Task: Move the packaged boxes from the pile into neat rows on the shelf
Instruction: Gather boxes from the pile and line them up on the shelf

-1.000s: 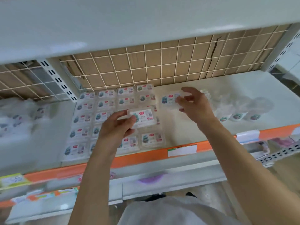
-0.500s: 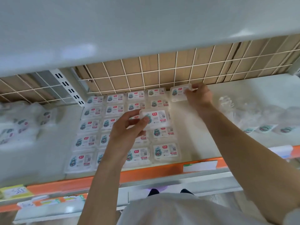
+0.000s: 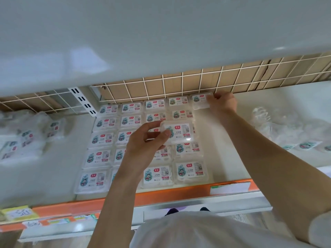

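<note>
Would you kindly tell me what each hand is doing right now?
Left hand: holding a clear plastic labelled box.
Right hand: gripping another box by the back grid.

white short-sleeved top (image 3: 206, 230), bare forearms (dark shoes (image 3: 172, 211) below)

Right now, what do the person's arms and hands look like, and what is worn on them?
Both arms are bare from hand to upper arm. The left hand and right hand wear no gloves, and no rings, watch or bracelet show. A pale sleeve of a short-sleeved top shows at the right arm's upper end; the same pale top fills the bottom of the view. The left arm's sleeve is out of view.
</note>
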`<state>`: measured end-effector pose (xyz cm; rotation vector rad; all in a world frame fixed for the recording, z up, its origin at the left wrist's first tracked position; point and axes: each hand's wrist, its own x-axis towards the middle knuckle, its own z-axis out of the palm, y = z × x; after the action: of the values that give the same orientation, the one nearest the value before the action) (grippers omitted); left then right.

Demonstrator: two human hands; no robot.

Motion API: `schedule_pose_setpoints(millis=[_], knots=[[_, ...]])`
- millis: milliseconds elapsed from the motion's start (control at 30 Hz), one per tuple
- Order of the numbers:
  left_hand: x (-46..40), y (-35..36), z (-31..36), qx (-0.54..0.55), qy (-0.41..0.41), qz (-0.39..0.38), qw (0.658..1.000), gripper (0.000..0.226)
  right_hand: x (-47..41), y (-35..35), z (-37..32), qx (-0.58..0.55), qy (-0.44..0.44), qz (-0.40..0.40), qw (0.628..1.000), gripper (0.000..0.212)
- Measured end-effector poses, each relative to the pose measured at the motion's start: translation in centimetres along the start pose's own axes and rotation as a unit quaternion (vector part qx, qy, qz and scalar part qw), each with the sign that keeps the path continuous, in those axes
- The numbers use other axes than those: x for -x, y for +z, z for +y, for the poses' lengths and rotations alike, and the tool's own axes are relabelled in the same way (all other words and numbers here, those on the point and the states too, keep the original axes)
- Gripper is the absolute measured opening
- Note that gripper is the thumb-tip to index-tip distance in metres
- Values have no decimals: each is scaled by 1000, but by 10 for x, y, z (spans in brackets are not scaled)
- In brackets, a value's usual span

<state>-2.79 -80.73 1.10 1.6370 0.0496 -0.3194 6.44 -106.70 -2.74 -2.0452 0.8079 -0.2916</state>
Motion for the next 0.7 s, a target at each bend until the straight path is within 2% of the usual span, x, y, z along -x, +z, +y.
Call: schedule_pose_setpoints(millis=[233,500,700], knots=[[-6,-2,1,-43,5,2,999,34,10,0,-9,37,2,-14,999,47],[-27,11,10,-71,14,-6,997,26,87,-39,-7,-16,-166,17,986,32],[-41,32,19,-107,53,-22,993,29,149,-68,28,54,-177,-25,982,33]])
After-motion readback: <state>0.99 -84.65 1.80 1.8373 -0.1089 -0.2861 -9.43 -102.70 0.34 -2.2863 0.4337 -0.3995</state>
